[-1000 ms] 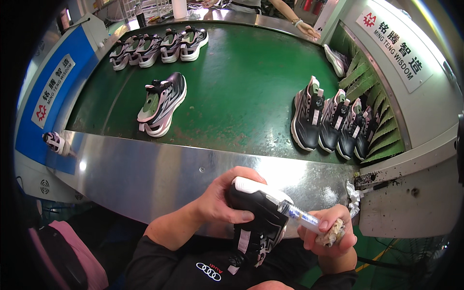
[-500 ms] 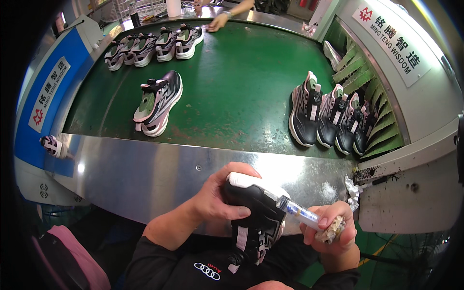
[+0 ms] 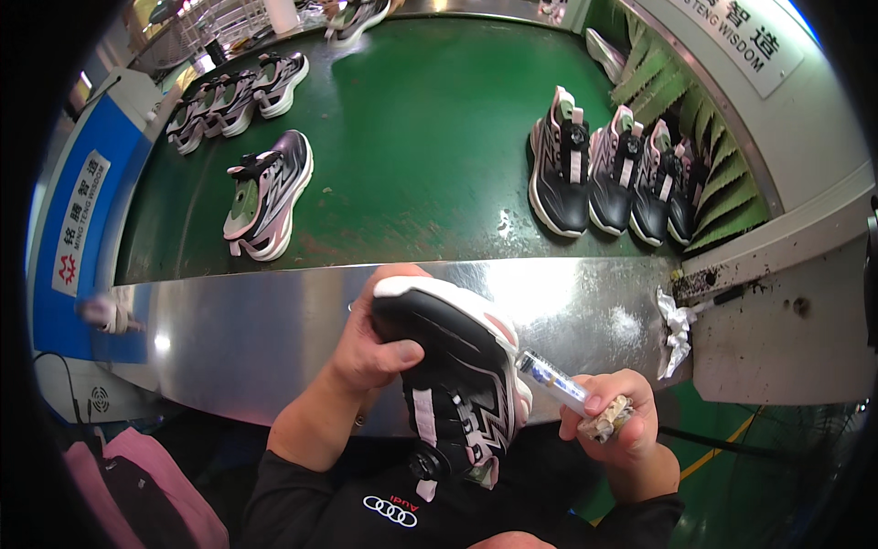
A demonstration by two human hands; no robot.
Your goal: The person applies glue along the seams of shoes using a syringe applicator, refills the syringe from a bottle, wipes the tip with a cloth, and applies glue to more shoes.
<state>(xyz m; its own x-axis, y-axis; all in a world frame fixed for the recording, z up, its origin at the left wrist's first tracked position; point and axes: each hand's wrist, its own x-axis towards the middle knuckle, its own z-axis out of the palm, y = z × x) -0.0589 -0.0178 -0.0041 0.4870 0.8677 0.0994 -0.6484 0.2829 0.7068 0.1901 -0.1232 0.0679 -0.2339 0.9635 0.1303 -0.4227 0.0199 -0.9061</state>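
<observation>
A black sneaker (image 3: 448, 343) with a white sole and pink trim is tilted in front of my body, toe up and to the left. My left hand (image 3: 370, 339) grips it round the toe, thumb across the black upper. My right hand (image 3: 622, 412) is closed on a clear syringe (image 3: 553, 380) with blue marks inside. Brownish crumpled material wraps the syringe's rear end, between my fingers. The tip points at the seam between sole and upper on the shoe's side; whether it touches there I cannot tell.
A green conveyor belt (image 3: 412, 165) lies beyond the metal ledge (image 3: 247, 339). One sneaker (image 3: 270, 197) stands on its left, with several behind. Several black sneakers (image 3: 560, 169) line up at right beside green strip curtains (image 3: 732, 188). Crumpled white paper (image 3: 675, 334) hangs at the ledge's right.
The sneaker in my left hand has turned, showing more of its side, and the syringe moved along the sole seam. At the far edge, one shoe was lifted away from the row.
</observation>
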